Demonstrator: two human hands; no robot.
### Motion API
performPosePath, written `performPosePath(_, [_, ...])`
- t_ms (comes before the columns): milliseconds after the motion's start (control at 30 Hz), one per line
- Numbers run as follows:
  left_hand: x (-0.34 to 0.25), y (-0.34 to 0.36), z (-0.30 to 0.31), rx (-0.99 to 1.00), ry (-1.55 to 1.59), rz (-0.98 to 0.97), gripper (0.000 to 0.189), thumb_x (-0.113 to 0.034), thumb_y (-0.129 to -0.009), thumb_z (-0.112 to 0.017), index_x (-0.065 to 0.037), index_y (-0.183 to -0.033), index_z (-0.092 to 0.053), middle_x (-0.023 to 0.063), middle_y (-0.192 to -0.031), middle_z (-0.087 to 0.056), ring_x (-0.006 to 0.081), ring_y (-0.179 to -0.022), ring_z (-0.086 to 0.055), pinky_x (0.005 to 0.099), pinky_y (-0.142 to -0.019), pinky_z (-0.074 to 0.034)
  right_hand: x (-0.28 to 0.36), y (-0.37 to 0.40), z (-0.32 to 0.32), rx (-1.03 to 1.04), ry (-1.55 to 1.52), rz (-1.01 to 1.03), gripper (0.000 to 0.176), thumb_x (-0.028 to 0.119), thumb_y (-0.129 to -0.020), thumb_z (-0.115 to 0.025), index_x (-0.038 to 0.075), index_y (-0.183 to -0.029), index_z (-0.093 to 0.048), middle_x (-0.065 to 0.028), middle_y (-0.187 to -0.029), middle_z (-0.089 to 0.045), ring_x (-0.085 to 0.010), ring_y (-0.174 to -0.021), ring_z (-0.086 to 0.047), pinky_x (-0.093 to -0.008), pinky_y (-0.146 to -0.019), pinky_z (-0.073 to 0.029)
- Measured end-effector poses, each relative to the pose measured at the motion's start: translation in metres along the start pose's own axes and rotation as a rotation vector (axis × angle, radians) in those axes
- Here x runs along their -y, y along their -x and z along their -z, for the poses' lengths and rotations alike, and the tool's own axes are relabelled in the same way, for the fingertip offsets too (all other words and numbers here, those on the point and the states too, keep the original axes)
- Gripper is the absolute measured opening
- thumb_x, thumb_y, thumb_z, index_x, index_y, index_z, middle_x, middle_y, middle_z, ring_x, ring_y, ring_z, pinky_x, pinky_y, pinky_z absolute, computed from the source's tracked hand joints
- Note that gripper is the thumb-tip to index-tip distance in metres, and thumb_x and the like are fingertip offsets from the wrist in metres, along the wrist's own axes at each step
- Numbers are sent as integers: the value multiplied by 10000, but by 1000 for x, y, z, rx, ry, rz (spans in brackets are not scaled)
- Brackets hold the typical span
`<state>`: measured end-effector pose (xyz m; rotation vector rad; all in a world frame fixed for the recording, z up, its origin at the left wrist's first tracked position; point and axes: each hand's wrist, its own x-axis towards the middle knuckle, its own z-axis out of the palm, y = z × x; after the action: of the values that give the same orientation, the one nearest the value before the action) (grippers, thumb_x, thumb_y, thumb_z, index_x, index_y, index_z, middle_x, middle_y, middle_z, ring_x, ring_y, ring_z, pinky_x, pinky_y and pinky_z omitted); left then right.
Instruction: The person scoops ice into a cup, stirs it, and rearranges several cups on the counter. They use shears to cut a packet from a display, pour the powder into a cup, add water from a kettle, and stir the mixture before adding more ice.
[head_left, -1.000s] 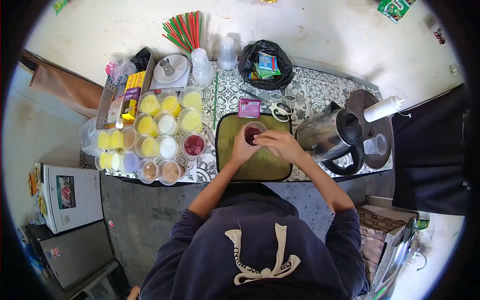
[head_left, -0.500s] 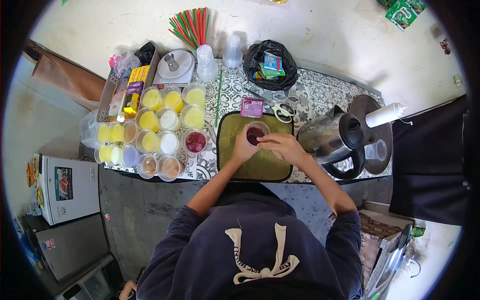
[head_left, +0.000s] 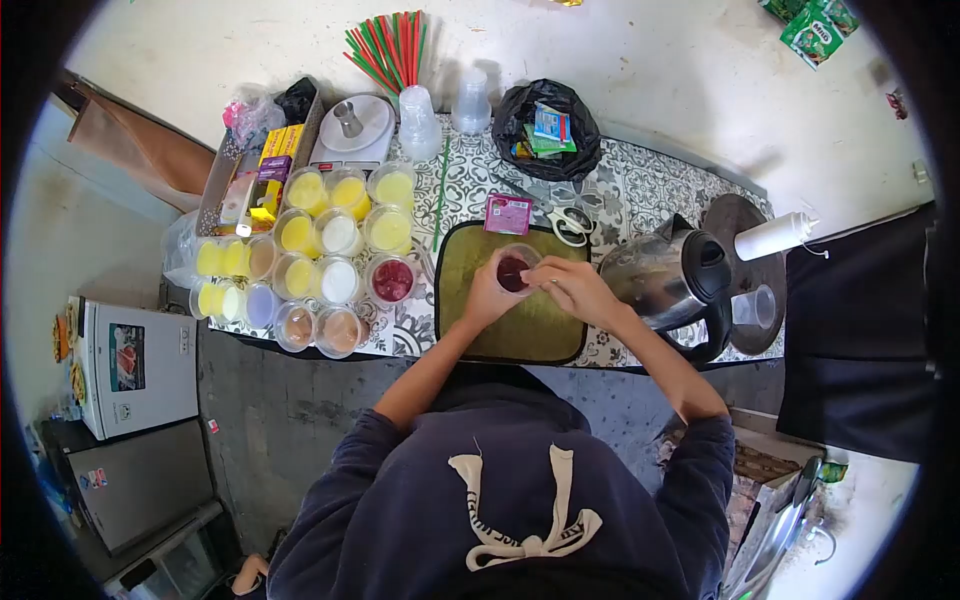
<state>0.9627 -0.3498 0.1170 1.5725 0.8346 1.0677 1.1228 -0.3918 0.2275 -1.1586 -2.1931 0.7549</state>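
A table (head_left: 640,190) with a grey patterned top stands against a pale, scuffed wall (head_left: 650,70). The floor (head_left: 280,420) is rough grey concrete. At the left, 1 white cabinet (head_left: 140,365) stands next to 1 grey one (head_left: 150,490). A brown board (head_left: 140,150) shows past the table's left end. Dark cloth (head_left: 860,320) fills the right. The light is bright and even, with soft shadows.

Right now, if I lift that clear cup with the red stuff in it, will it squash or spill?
The clear cup looks thin-walled, so it probably flexes under a squeeze. It is open-topped with red contents, so tilting may spill. Small, so likely light.
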Motion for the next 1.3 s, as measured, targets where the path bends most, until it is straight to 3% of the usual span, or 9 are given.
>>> performPosePath(100, [0, 0, 1, -21, -73, -49, 496, -98, -629, -785, -31, -1040, -514, 104, -895, -639, 195, -824, -638, 301, -758, -493, -6, 1, -5, -103, -1, 101, 295, -9, -722, -602, 68, -1006, -617, -102, -943, -599, -279, -825, -616, -364, -737, -499])
performPosePath(167, [3, -1, 1, -8, -15, -47, 493, -91, -630, -777, -30, -1042, -514, 101, -896, -640, 196, -824, -639, 304, -758, -494, -5, 0, -3, -104, 270, 290, 238, -22, -724, -606, 72, -942, -624, -89, -938, -616, -254, -819, -626, -338, -707, -514])
performPosePath(300, [1, 1, 0, 15, 68, 71, 488, -74, -630, -758, -28, -1048, -511, 94, -909, -639, 195, -837, -638, 308, -764, -494, 7, 0, -2, -30, 357, 321, 248, -16, -717, -606, 83, -943, -629, -77, -951, -613, -249, -829, -624, -336, -713, -514])
performPosePath(467, [2, 0, 0, -7, -13, -13, 500, -86, -630, -762, -27, -1058, -509, 94, -924, -633, 189, -854, -634, 301, -770, -492, 23, -8, 0, -20, 186, -25, 220, 6, -751, -592, 64, -960, -630, -103, -925, -607, -284, -794, -618, -360, -689, -502])
performPosePath(700, [-27, 8, 16, 91, 70, -127, 551, -123, -628, -772, -42, -1103, -505, 101, -992, -620, 186, -876, -622, 313, -804, -482, 39, -21, 4, -3, 65, 97, 218, 7, -755, -582, 65, -959, -633, -99, -901, -611, -285, -786, -613, -359, -695, -498])
performPosePath(833, [-67, 11, 34, 133, 78, -134, 558, -133, -636, -776, -43, -1114, -503, 96, -979, -622, 176, -874, -619, 294, -804, -478, 67, -34, 17, -3, 148, 230, 213, 27, -715, -585, 88, -917, -606, -64, -826, -586, -252, -740, -597, -339, -660, -483])
performPosePath(967, [-100, 15, 49, 130, 15, -84, 582, -164, -617, -794, -42, -1106, -503, 97, -966, -625, 174, -869, -623, 299, -803, -481, 101, -46, 31, 42, 171, 214, 209, 30, -718, -584, 91, -917, -598, -68, -827, -580, -260, -737, -593, -343, -657, -482])
performPosePath(1200, [-145, 38, 72, -20, -46, -205, 592, -154, -587, -803, -38, -1078, -494, 90, -952, -612, 209, -853, -623, 308, -789, -488, 138, -65, 36, 108, -92, 257, 221, 29, -717, -600, 106, -924, -597, -75, -844, -598, -277, -740, -604, -354, -646, -484])
performPosePath(1300, [-146, 55, 86, -89, -63, -208, 623, -133, -561, -800, -26, -1092, -494, 95, -979, -599, 212, -884, -611, 308, -815, -477, 151, -81, 31, 147, -148, 457, 242, 2, -701, -616, 110, -917, -595, -66, -821, -593, -276, -737, -606, -357, -640, -485])
